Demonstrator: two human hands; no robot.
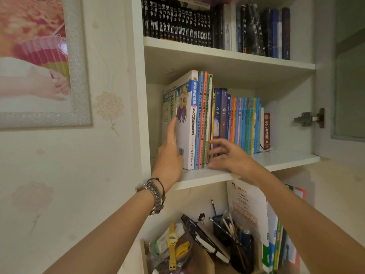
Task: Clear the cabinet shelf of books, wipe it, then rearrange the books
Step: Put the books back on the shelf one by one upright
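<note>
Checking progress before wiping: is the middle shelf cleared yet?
Not cleared. The middle shelf holds an upright row of books; both hands touch its left end.

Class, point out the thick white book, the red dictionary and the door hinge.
thick white book (190, 123): head view, on its spine.
red dictionary (266, 131): head view, on its spine.
door hinge (308, 118): head view, on the metal arm.

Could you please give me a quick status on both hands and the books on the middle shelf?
Left hand flat against the big white book. Right hand open at the taller books' spines, no grip. Shelf full, books upright. Nothing in the way.
</note>
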